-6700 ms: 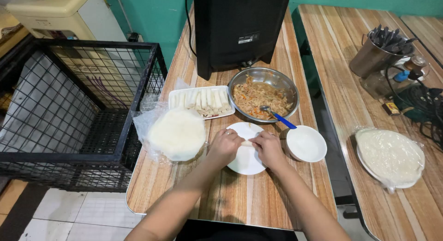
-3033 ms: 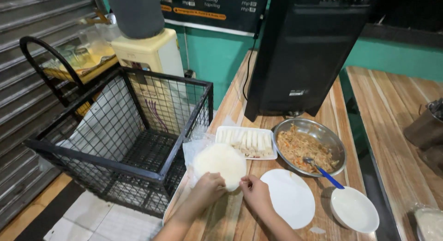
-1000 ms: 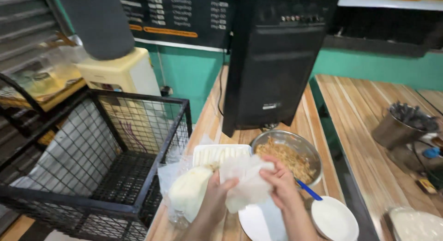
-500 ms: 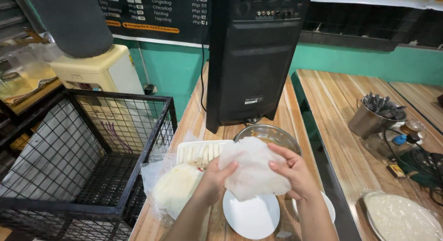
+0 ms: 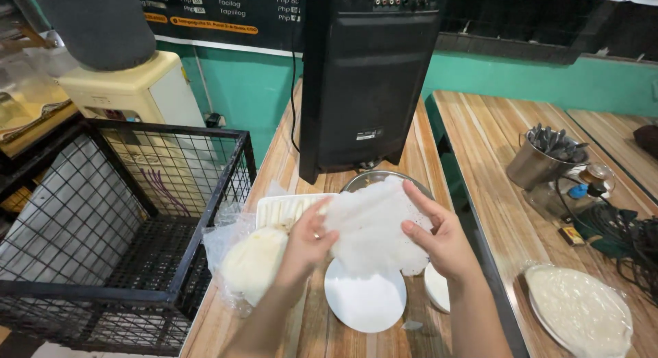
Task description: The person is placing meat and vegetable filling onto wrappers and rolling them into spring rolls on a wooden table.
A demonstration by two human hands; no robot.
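Left hand and right hand, fingers pinched on wrapper, hold it spread, roughly upright, long axis left-right, above plate.

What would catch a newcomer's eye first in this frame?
Probably the thin, translucent white wrapper held up mid-frame between the left hand and right hand, right above an empty white plate on the wooden table. Behind it looms a big black speaker, and a black wire crate fills the left side.
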